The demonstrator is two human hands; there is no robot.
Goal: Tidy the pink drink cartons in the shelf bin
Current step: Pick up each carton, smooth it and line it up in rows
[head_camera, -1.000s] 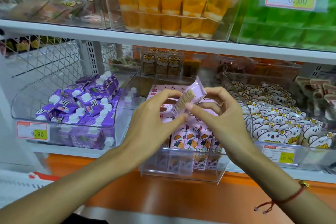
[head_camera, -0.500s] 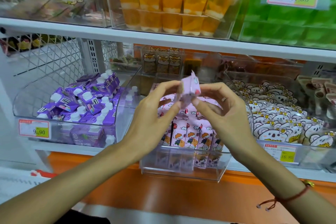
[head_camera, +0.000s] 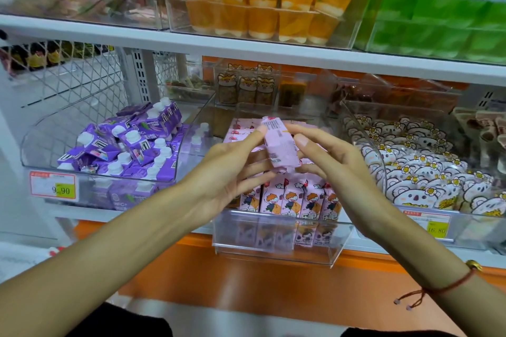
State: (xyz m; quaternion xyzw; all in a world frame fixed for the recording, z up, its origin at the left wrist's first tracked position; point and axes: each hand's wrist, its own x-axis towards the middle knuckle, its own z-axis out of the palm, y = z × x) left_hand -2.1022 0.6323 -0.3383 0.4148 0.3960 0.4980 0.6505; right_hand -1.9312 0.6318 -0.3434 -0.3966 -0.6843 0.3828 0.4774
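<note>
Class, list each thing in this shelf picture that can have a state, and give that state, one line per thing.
Left hand: fingers hold the lifted carton.
Right hand: fingers hold the same carton.
Lifted pink carton: tilted, held above the bin.
Front-row pink cartons: upright, side by side.
Clear bin: open at the top.
Purple cartons: piled loosely, not in rows.

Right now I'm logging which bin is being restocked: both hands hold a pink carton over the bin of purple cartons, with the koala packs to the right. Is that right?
Not quite. In the head view the left hand and right hand hold the pink carton over the clear bin of pink cartons; the purple cartons sit one bin left. The koala packs are to the right.
</note>
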